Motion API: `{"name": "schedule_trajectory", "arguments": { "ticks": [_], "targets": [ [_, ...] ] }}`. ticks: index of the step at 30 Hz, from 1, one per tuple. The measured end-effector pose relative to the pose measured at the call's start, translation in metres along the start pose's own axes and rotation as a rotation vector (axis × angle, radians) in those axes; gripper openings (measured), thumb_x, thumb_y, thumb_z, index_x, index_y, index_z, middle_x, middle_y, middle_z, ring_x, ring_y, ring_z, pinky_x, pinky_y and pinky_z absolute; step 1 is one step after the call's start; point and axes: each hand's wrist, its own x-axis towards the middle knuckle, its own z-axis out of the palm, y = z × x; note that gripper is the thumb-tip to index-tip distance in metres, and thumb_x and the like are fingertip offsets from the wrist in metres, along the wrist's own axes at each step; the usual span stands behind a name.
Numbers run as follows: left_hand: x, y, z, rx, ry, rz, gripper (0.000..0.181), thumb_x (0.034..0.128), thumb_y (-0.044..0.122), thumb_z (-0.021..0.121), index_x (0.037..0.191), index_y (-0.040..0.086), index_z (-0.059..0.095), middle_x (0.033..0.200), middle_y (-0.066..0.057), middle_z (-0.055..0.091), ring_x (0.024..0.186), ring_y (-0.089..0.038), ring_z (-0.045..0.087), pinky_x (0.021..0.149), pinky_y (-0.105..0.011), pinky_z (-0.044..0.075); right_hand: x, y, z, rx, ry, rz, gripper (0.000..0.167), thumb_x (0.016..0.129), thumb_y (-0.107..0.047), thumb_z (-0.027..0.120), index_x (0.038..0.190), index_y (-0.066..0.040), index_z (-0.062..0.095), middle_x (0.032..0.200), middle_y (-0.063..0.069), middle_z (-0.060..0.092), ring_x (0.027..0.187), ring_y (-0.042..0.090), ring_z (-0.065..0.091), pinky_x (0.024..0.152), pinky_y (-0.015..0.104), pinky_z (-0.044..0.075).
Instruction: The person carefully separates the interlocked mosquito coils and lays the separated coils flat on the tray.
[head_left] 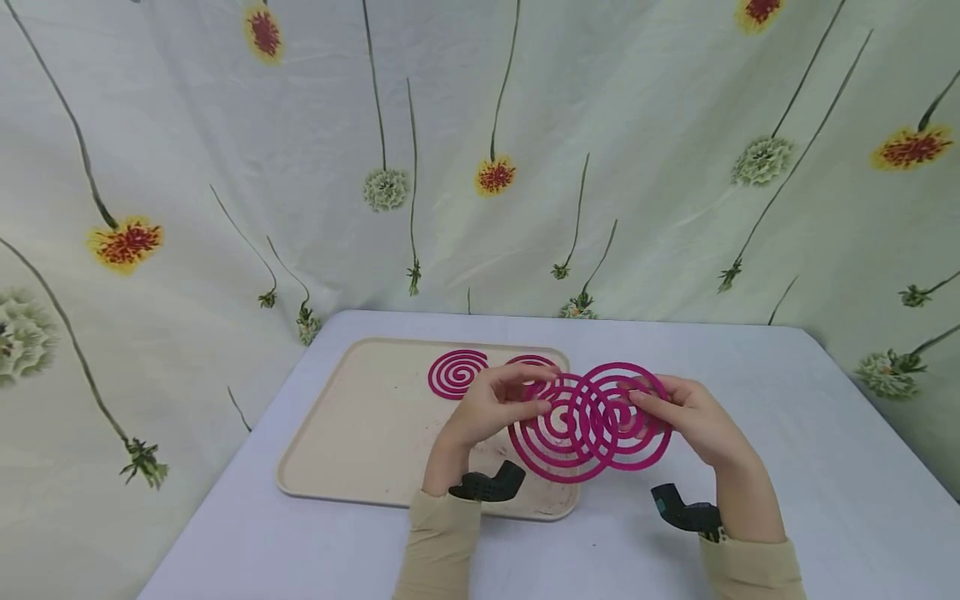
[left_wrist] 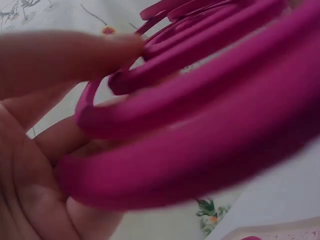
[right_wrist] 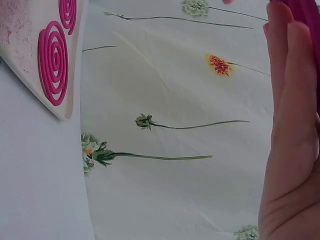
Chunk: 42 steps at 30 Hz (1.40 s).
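Two magenta mosquito coils are held up in front of me, overlapping in the head view. My left hand (head_left: 483,408) pinches the left coil (head_left: 562,421) by its outer rings, thumb on the near side. At the far right edge, my right hand (head_left: 701,417) grips the right coil (head_left: 619,414) between thumb and fingers. Close up in the left wrist view, the rings of a coil (left_wrist: 190,172) cross the left fingers. Only a sliver of magenta shows beside the right fingers (right_wrist: 300,75) in the right wrist view. Whether the two coils are interlocked I cannot tell.
A beige tray (head_left: 352,433) lies on the white table (head_left: 750,375), left of the right hand. On it rest a flat coil (head_left: 459,374) and another coil (head_left: 531,360), partly hidden by the left hand. Magenta dust marks the tray. A flowered cloth (head_left: 660,208) hangs behind.
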Motion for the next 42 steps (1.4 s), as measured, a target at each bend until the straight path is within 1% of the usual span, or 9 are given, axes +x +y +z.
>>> {"name": "schedule_trajectory", "arguments": {
  "ticks": [3,5,9,13,22,29,33,37,42],
  "targets": [
    [-0.002,0.001,-0.003,0.017,-0.149,-0.051,0.030,0.0820,-0.005,0.067,0.111,-0.008,0.062,0.105,-0.025,0.062,0.073,-0.013,0.059,0.065,-0.026,0.055,-0.002,0.000,-0.004,-0.011,-0.076,0.016,0.031,0.093,-0.012,0.058,0.112,0.013,0.055,0.082,0.011,0.069,0.072,0.025,0.068,0.070,0.032,0.057],
    [-0.002,0.001,-0.003,0.036,-0.180,-0.071,0.029,0.0815,-0.005,0.068,0.110,-0.007,0.063,0.102,-0.022,0.065,0.072,-0.011,0.059,0.063,-0.026,0.054,-0.003,0.000,-0.005,-0.029,-0.130,0.038,0.031,0.092,-0.013,0.059,0.110,0.012,0.056,0.083,0.012,0.069,0.073,0.026,0.068,0.070,0.033,0.057],
    [-0.002,0.002,-0.001,0.066,-0.166,-0.083,0.029,0.0810,-0.005,0.068,0.110,-0.006,0.065,0.100,-0.019,0.067,0.065,-0.011,0.056,0.057,-0.025,0.052,-0.006,-0.001,-0.011,-0.063,-0.241,0.070,0.025,0.092,-0.013,0.059,0.100,0.012,0.059,0.078,0.015,0.067,0.068,0.027,0.067,0.067,0.035,0.057],
    [0.000,0.000,0.003,0.071,-0.099,-0.093,0.030,0.0818,-0.004,0.068,0.112,-0.006,0.064,0.101,-0.018,0.066,0.067,-0.011,0.056,0.061,-0.024,0.053,-0.006,-0.001,-0.012,-0.084,-0.228,0.059,0.025,0.093,-0.013,0.058,0.098,0.012,0.060,0.078,0.015,0.067,0.068,0.024,0.067,0.066,0.035,0.057],
    [0.009,0.006,0.021,-0.001,0.278,-0.065,0.032,0.0835,-0.005,0.066,0.115,-0.007,0.062,0.106,-0.025,0.064,0.088,-0.019,0.065,0.079,-0.031,0.054,0.004,-0.003,0.010,-0.043,0.159,0.022,0.036,0.094,-0.020,0.057,0.110,0.013,0.056,0.087,0.012,0.069,0.072,0.016,0.068,0.071,0.026,0.055],
    [0.019,-0.004,0.038,-0.105,0.646,-0.022,0.030,0.0824,-0.002,0.068,0.112,-0.005,0.065,0.103,-0.021,0.067,0.092,-0.023,0.067,0.078,-0.033,0.054,0.013,-0.007,0.038,0.218,0.455,0.053,0.045,0.093,-0.029,0.059,0.120,0.007,0.054,0.089,-0.011,0.068,0.080,0.009,0.068,0.074,0.024,0.054],
    [0.023,-0.005,0.048,-0.137,0.759,0.007,0.029,0.0827,0.001,0.069,0.111,-0.005,0.065,0.102,-0.018,0.068,0.095,-0.027,0.066,0.079,-0.034,0.053,0.016,-0.009,0.049,0.290,0.543,0.091,0.046,0.091,-0.033,0.060,0.122,0.002,0.054,0.094,-0.011,0.067,0.085,0.007,0.067,0.075,0.024,0.054],
    [0.020,-0.006,0.042,-0.105,0.666,-0.011,0.028,0.0834,0.003,0.069,0.111,-0.004,0.065,0.102,-0.018,0.068,0.093,-0.023,0.067,0.080,-0.034,0.053,0.014,-0.008,0.040,0.211,0.431,0.115,0.049,0.093,-0.034,0.058,0.124,0.003,0.051,0.097,-0.009,0.066,0.086,0.007,0.067,0.076,0.025,0.054],
    [0.009,-0.002,0.020,-0.060,0.300,-0.039,0.030,0.0832,-0.003,0.067,0.112,-0.007,0.061,0.103,-0.019,0.064,0.081,-0.015,0.066,0.074,-0.029,0.056,0.003,-0.004,0.009,0.045,0.090,0.060,0.039,0.094,-0.017,0.058,0.117,0.014,0.051,0.094,0.005,0.069,0.081,0.016,0.069,0.073,0.029,0.056]
  ]
}}
